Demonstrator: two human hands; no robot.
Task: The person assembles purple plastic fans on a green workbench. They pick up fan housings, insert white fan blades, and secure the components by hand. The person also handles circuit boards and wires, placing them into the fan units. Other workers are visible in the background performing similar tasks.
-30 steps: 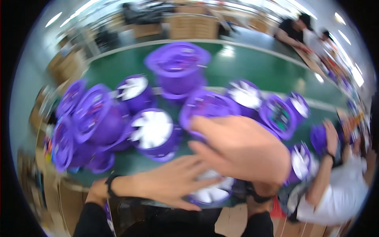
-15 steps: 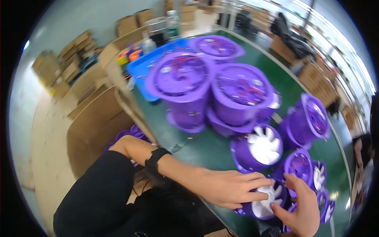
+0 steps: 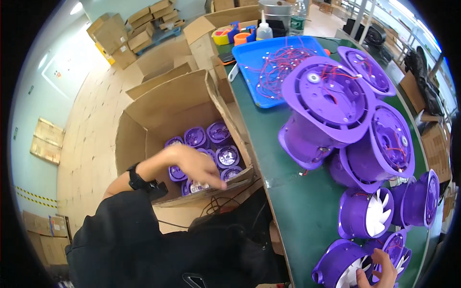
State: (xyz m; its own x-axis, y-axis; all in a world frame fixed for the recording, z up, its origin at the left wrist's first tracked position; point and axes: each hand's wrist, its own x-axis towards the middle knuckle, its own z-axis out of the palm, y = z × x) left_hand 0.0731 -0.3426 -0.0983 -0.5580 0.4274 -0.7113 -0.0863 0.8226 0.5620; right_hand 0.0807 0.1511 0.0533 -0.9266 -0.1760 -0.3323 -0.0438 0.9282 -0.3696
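My left hand [image 3: 197, 165] reaches down over an open cardboard box [image 3: 144, 120] on the floor to my left. The box holds several round purple fan parts [image 3: 218, 153]. The back of the hand faces me, so its palm is hidden and I cannot see anything in it. A black watch [image 3: 137, 181] sits on that wrist. At the bottom right, my right hand [image 3: 379, 271] rests with its fingers curled on the rim of a purple fan with white blades [image 3: 341, 269] on the green table [image 3: 283, 158].
Several larger purple fan housings [image 3: 331, 103] are stacked on the table's right side. A blue tray [image 3: 269, 62] with red wires lies at the far end, beside tape rolls and a bottle. More cardboard boxes [image 3: 139, 29] stand on the floor behind.
My view has swung left toward the floor box. My left hand left the fans on the table and moved down over the box. My right hand stays by the fan.
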